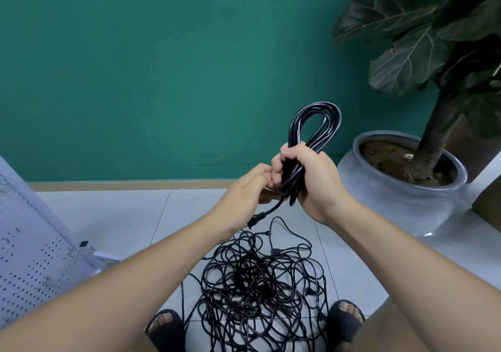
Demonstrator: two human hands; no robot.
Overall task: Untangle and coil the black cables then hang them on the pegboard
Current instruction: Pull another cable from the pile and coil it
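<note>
My right hand (311,178) is closed around the middle of a coiled black cable (314,124), whose loop stands up above my fist. My left hand (252,186) pinches the coil's loose end just beside the right fingers, and the plug (256,219) dangles below it. A big tangle of black cables (257,292) lies on the tiled floor between my feet. A white pegboard (27,256) leans at the left edge, partly out of view.
A grey pot (401,202) with a large-leaved plant stands at the right, close to my right arm. A green wall runs behind. My feet in dark sandals (165,327) flank the tangle. Pale floor tiles lie between pegboard and cables.
</note>
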